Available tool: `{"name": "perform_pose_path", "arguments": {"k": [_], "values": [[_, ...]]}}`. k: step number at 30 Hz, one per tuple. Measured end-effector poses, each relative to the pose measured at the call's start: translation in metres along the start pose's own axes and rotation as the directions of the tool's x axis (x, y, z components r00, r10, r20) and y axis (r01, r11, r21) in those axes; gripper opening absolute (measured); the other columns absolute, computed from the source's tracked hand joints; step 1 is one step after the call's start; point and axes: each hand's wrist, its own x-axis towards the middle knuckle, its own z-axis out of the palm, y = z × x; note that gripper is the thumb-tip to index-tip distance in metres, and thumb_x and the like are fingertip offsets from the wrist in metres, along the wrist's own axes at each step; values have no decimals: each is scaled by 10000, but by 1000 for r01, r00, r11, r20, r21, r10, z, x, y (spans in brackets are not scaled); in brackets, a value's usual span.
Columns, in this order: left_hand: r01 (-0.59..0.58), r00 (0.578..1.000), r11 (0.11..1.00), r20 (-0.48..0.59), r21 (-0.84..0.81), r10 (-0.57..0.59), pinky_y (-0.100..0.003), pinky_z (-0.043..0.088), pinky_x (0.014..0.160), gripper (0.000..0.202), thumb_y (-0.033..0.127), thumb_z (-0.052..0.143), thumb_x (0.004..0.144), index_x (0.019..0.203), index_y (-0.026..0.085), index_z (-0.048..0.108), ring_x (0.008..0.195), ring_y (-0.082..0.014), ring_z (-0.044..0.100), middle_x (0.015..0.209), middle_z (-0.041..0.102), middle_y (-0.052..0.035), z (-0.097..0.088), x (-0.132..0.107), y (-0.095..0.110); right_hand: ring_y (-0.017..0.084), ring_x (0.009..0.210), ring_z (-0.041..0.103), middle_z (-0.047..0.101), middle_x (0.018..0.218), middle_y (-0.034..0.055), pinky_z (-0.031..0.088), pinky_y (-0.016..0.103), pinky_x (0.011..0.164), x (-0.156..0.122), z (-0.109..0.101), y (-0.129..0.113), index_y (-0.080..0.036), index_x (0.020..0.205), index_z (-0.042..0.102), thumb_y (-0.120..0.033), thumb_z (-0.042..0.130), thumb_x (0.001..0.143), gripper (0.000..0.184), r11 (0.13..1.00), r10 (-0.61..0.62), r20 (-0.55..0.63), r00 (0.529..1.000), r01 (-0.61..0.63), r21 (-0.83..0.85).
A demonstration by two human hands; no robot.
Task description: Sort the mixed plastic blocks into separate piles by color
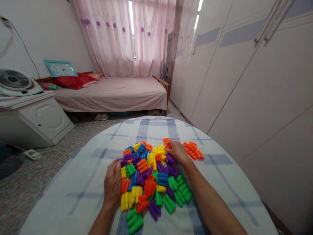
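Green block [135, 222] edges bare cloth [70, 212]; left grip [113, 181] unclear, right grip [177, 151] pinching an orange block [166, 140].

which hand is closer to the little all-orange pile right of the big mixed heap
The right: your right hand is just left of the orange pile. Your left hand is farther, at the mixed heap's left edge.

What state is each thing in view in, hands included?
Block heap: loose, colours mixed
Orange group: set apart
Left hand: at heap's left edge
Right hand: at heap's far edge, grip unclear
Curtains: drawn, narrow gap
Wardrobe doors: shut
Cabinet door: shut
Fan: can't tell whether running
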Motion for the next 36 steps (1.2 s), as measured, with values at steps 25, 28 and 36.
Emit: {"name": "perform_pose_path", "arguments": {"k": [25,28,36], "values": [[15,1000,1000,-3,-6,-15,-385,367,1051,460,493,342,877,1043,158,611,1135,-223,518,1172,578,-88,0,-1,1,193,913,616,691,984,48,425,303,797,-6,-31,54,-212,1005,647,-399,537,832,278,980,90,-258,962,-40,196],[4,1000,1000,-5,29,-4,-392,354,1064,461,492,355,877,1035,157,628,1161,-229,504,1195,564,-97,0,-2,2,163,912,611,685,976,26,431,286,835,-23,-32,20,-212,974,640,-376,574,823,233,893,-125,-328,936,251,373],[-258,964,960,-31,112,263,-432,250,1127,371,462,411,891,987,218,673,1310,-237,366,1347,476,-62,-6,-6,11,187,912,568,656,947,58,416,327,827,-43,-16,-67,-192,982,612,-299,632,804,209,752,-496,-390,776,609,253]]}}
